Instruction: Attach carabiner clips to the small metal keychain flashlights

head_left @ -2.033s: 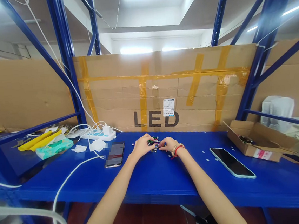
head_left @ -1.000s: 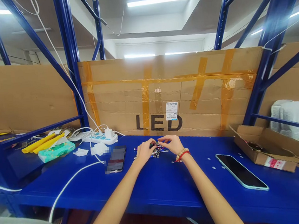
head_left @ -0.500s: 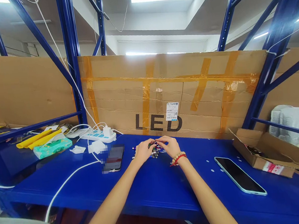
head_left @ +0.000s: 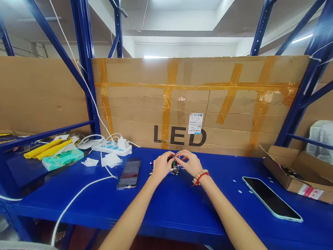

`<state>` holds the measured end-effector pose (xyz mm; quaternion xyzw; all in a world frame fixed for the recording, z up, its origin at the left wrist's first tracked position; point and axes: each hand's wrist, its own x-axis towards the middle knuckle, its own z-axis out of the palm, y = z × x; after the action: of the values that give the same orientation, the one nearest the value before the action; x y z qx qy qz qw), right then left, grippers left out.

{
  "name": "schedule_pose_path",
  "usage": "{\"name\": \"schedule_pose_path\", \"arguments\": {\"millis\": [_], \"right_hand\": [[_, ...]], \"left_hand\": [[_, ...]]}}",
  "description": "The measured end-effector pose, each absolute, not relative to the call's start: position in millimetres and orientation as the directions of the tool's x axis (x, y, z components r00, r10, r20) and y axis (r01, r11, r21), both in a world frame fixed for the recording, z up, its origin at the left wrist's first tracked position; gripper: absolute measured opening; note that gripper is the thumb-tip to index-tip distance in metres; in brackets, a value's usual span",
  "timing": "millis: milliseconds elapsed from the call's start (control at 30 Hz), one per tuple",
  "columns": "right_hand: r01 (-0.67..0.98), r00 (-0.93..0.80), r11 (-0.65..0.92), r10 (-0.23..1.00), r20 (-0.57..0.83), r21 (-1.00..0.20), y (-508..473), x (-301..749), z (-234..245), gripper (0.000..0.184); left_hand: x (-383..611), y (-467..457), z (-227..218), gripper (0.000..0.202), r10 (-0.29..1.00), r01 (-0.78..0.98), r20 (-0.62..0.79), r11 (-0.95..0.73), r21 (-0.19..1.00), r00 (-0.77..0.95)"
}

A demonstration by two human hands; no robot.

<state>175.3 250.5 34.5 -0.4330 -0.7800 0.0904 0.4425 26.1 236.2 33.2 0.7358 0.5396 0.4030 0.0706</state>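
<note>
Small shiny trinkets [head_left: 175,169] lie in a loose heap on the blue bench [head_left: 186,205], toward its far edge and directly beneath your two hands. Two seconds ago, your right hand [head_left: 192,163] worked low at the heap's right side, apart from your left; now it is raised and arched, its fingertips brought up to those of your left hand [head_left: 162,168] just above the pieces. The shift suggests that the work has gone from the heap itself to something small between your fingertips, with both hands sharing it. The thumb and forefinger of each hand curl toward each other, but you are too far from the lens here to tell whether they pinch a piece. A few bits show to the left of your left hand, too tiny to make out. A beaded bracelet [head_left: 202,173] with a red string rings your right wrist. To the left of the heap lies a dark phone [head_left: 131,174], partly blurred; to the right, nearer you, a pale-edged phone [head_left: 272,198] rests beside an open cardboard box [head_left: 293,185].
</note>
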Motion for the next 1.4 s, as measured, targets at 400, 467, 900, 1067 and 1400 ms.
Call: {"name": "schedule_pose_path", "arguments": {"millis": [400, 467, 900, 1067, 1400], "right_hand": [[0.727, -0.231, 0.495, 0.829, 0.51, -0.476, 251, 182, 40, 0.024], [0.766, -0.219, 0.446, 0.858, 0.465, -0.463, 253, 187, 40, 0.025], [0.873, -0.353, 0.408, 0.906, 0.234, -0.266, 253, 190, 34, 0.012], [0.875, -0.363, 0.417, 0.901, 0.236, -0.246, 250, 190, 38, 0.013], [0.868, -0.408, 0.432, 0.901, 0.147, -0.243, 241, 180, 40, 0.014]], "left_hand": [[23, 239, 32, 0.014, 0.858, 0.745, 0.513, -0.36, 0.561, 0.028], [20, 241, 31, 0.01, 0.859, 0.75, 0.512, -0.324, 0.577, -0.023], [24, 238, 29, 0.008, 0.861, 0.798, 0.508, -0.315, 0.514, 0.012], [25, 237, 30, 0.008, 0.862, 0.806, 0.507, -0.315, 0.501, 0.022], [25, 240, 27, 0.018, 0.855, 0.752, 0.518, -0.337, 0.567, -0.007]]}}
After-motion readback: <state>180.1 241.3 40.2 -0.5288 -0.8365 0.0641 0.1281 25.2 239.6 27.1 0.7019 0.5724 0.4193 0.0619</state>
